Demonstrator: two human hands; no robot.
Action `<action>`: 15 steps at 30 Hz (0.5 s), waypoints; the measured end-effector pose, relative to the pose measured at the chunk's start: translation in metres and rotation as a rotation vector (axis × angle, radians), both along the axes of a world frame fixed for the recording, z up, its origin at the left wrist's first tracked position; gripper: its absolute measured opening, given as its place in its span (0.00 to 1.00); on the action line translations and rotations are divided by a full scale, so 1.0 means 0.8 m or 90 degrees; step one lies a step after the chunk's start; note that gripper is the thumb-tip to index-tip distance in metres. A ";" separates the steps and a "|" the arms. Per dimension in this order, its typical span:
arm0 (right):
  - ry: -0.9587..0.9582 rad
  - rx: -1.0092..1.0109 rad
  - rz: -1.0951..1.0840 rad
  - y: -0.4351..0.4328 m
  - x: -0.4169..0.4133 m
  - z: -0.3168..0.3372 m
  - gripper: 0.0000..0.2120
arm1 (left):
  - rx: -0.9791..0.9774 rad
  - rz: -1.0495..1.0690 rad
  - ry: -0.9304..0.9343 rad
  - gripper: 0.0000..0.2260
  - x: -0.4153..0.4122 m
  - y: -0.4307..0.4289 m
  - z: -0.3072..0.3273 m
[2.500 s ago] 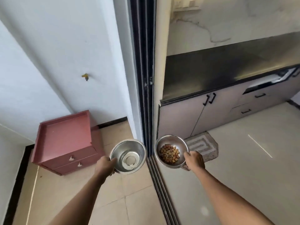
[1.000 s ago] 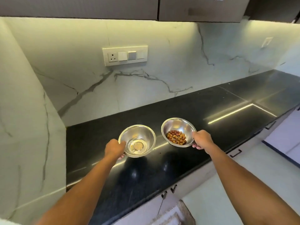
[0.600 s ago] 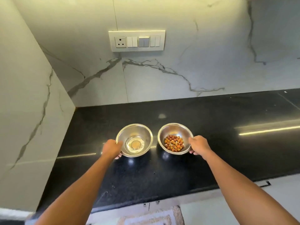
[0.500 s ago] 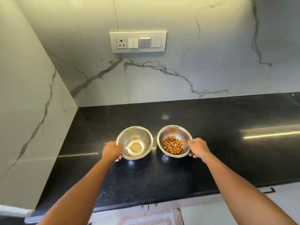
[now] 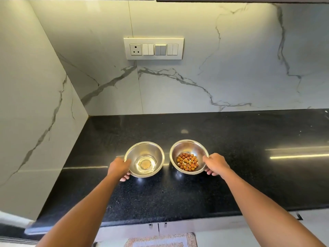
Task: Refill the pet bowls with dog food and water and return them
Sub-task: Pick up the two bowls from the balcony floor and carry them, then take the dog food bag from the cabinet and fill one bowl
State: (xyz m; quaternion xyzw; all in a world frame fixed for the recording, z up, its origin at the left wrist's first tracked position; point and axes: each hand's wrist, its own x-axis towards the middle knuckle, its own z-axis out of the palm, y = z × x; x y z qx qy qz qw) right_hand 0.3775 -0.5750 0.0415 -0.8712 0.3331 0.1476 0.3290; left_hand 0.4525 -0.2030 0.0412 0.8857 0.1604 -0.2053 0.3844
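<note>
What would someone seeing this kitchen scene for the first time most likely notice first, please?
Probably the two shiny steel bowls side by side on the black countertop: the left bowl with a little clear liquid, the right bowl with brown kibble. The left hand and right hand each grip a bowl's outer rim. Behind, a switch panel sits on the veined marble wall.

Two bare forearms reach up from the lower edge of the frame; left hand (image 5: pixel 119 168) and right hand (image 5: pixel 216 164) wear nothing.
</note>
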 end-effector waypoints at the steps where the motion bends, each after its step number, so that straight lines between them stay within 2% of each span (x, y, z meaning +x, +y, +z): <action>1: 0.009 -0.022 0.007 0.001 -0.001 0.003 0.18 | 0.008 0.003 0.003 0.15 -0.002 0.000 0.002; 4: 0.007 -0.168 0.023 0.009 -0.002 0.020 0.25 | 0.159 -0.044 -0.066 0.19 -0.002 0.004 0.016; 6: -0.027 -0.236 0.041 0.017 0.000 0.038 0.24 | 0.235 -0.089 -0.137 0.20 0.002 0.004 0.033; 11: -0.153 -0.293 0.092 0.045 0.016 0.111 0.20 | 0.265 -0.187 -0.353 0.15 0.020 -0.010 0.108; 15: -0.295 -0.429 0.202 0.080 0.023 0.193 0.18 | 0.284 -0.285 -0.590 0.14 0.029 -0.023 0.193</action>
